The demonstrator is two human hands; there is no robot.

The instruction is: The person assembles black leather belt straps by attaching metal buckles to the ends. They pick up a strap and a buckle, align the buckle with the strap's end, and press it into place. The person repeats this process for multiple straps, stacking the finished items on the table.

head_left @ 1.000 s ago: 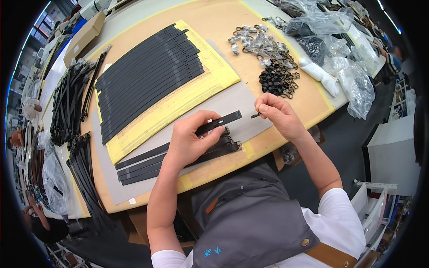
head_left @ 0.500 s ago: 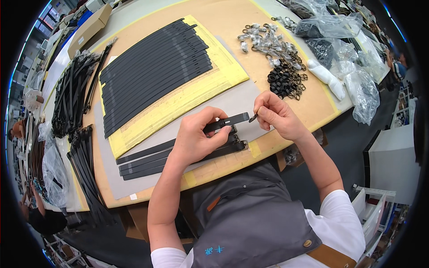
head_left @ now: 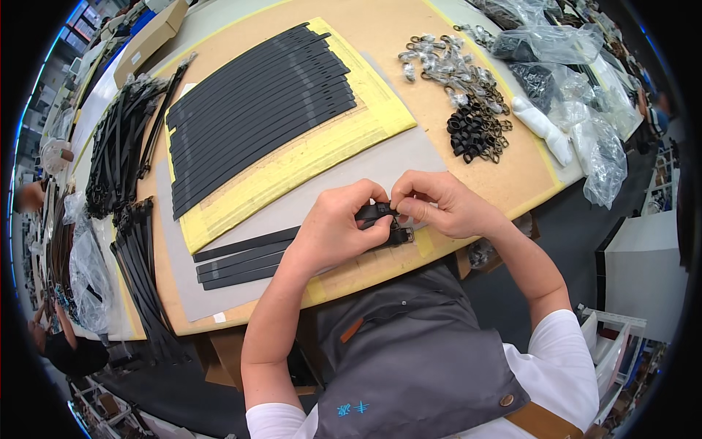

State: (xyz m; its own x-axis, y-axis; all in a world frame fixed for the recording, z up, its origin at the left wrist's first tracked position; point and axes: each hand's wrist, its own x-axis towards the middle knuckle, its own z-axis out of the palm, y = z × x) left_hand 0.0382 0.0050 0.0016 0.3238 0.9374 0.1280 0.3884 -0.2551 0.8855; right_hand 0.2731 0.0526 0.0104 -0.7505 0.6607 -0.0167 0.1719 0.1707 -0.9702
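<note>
On the wide tan table [head_left: 504, 175] lies a flat yellow board [head_left: 384, 128]. On the person's side of this board is a long black leather-like strap [head_left: 374, 211]; it looks light, bendable and smooth, so I would take its flat faces near the end. The left hand [head_left: 330, 228] is half curled, clamping it between thumb and fingers. The right hand [head_left: 439, 205], fingertips pinched, has a small dark piece [head_left: 395, 211], mostly hidden, at that end.

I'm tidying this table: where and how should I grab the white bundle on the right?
Probably across its middle, coming from above and slightly left: the white bundle lies long and narrow, so its width suits a wrapping grip, and bare tabletop borders its left, while clear bags crowd its right.
</note>
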